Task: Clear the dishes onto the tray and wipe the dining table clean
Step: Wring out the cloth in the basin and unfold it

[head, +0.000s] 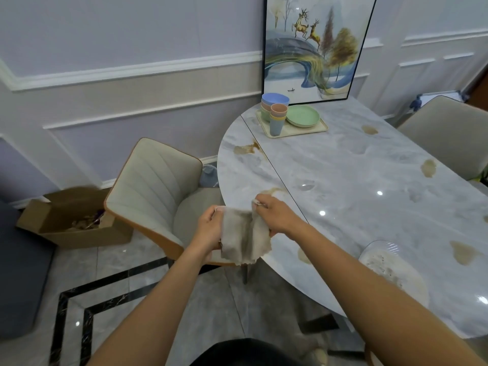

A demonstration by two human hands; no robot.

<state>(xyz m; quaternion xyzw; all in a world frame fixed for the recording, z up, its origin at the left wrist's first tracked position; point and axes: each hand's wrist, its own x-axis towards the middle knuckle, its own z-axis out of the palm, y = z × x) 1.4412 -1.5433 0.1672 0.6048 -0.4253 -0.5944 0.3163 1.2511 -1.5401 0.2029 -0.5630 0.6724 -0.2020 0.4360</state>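
We pinch stained cloth (241,237) top corners: left hand (210,225), right hand (276,215), fingers curled; cloth hangs below fingers, over table (343,167) edge.

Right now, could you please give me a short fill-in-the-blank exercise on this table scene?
1. The left hand and right hand together hold one soiled ____.
2. The green plates lie beside the cups on the ____.
3. Brown stains mark the marble ____.
Missing words: cloth; tray; table.
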